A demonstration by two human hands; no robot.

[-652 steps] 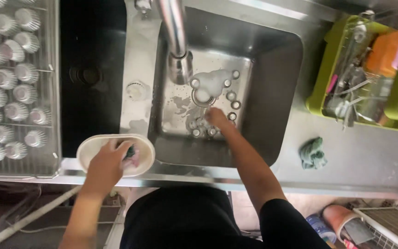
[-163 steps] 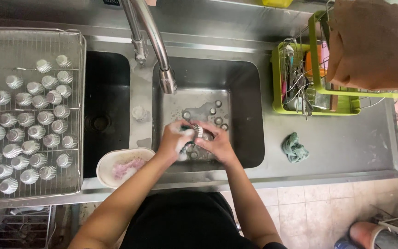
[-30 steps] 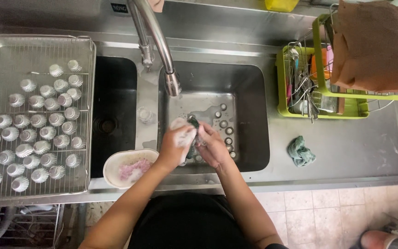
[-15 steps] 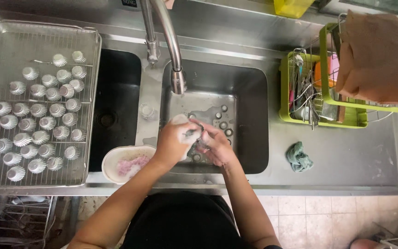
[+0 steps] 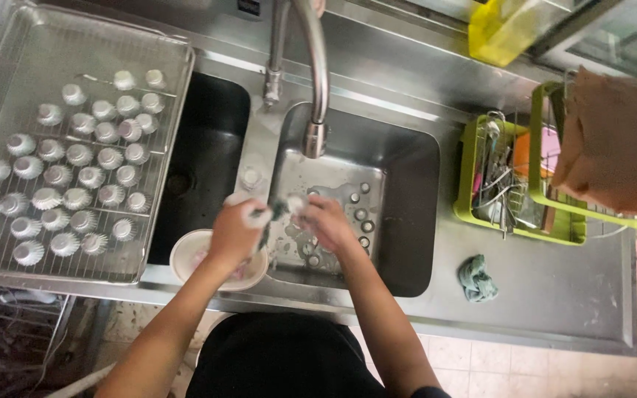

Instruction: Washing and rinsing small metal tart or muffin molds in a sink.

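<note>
Over the left rim of the right sink basin (image 5: pixel 407 221), my left hand (image 5: pixel 236 228) is closed around a sponge with a dark green side (image 5: pixel 270 214). My right hand (image 5: pixel 326 221) holds a small fluted metal mould (image 5: pixel 296 203) against that sponge. Several more small moulds (image 5: pixel 337 225) lie on the wet bottom of the basin, under the tall tap (image 5: pixel 311 81). A white bowl with pinkish contents (image 5: pixel 193 258) stands on the counter edge, partly under my left wrist.
A wire rack (image 5: pixel 9 243) on the left carries several upturned fluted moulds (image 5: pixel 75 166). Between rack and right basin lies a dark empty basin (image 5: pixel 200 162). A green cutlery drainer (image 5: pixel 510 184), a brown cloth (image 5: pixel 613 140) and a crumpled teal rag (image 5: pixel 475 278) sit right.
Both hands shifted a little left, toward the basin's left rim, still rubbing a mould with the sponge. The camera view tilted and moved closer.
</note>
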